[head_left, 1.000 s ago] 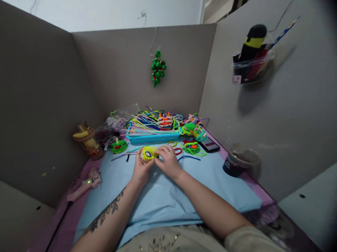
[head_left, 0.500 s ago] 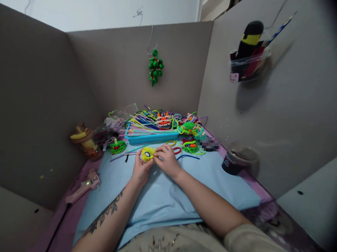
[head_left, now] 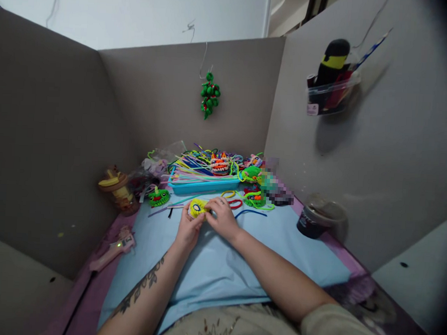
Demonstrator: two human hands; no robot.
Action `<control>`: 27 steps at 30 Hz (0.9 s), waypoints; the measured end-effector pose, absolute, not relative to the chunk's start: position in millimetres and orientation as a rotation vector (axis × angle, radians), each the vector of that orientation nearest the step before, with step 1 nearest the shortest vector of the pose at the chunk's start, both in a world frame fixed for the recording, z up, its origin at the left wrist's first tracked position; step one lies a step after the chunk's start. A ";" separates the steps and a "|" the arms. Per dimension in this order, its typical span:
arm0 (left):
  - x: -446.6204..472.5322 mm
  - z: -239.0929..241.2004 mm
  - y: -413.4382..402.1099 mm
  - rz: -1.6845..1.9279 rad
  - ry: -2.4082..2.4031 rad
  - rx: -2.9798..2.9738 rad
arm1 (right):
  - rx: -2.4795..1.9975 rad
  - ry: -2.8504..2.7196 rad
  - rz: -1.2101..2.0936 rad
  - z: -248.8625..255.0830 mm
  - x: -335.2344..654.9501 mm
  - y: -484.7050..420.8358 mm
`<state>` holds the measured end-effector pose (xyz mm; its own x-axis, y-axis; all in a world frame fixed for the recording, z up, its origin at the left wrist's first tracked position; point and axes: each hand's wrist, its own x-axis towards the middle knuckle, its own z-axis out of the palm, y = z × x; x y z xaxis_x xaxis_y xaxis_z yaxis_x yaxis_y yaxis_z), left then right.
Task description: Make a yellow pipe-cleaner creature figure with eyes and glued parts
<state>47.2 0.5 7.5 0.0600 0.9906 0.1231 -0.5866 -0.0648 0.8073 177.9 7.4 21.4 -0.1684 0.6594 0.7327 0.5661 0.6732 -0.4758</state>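
A small round piece of fuzzy yellow pipe cleaner, with a dark ring around a pale centre, is held above the blue cloth. My left hand grips it from the left and below, with the thumb across its lower edge. On the other side, my right hand has its fingertips closed on the right edge of the yellow piece. The fingers partly cover that edge. Beyond the hands lie a red pipe-cleaner loop, a yellow loop and a dark blue strand.
A blue tray full of pipe cleaners stands at the back. Left are a green frog-like figure, a brown-and-yellow cup and a pink glue gun. A dark tub stands right; a clear container hangs on the panel.
The view has shifted slightly, so everything sits a little lower and further right. The yellow piece is turned slightly, and my right fingertips have shifted along its edge.
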 end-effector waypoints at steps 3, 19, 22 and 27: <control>46.8 8.6 0.0 1.444 0.624 0.836 | -0.968 -1.858 0.125 20.4 176.5 6.1; 39.7 13.6 2.8 1.418 0.614 0.650 | -0.870 -1.770 0.199 24.7 182.6 -0.1; 38.5 15.3 1.5 1.406 0.555 0.621 | -0.897 -1.658 0.284 19.0 180.1 4.2; 36.4 16.4 2.9 1.423 0.498 0.548 | -0.916 -1.195 1.014 2.6 177.6 19.2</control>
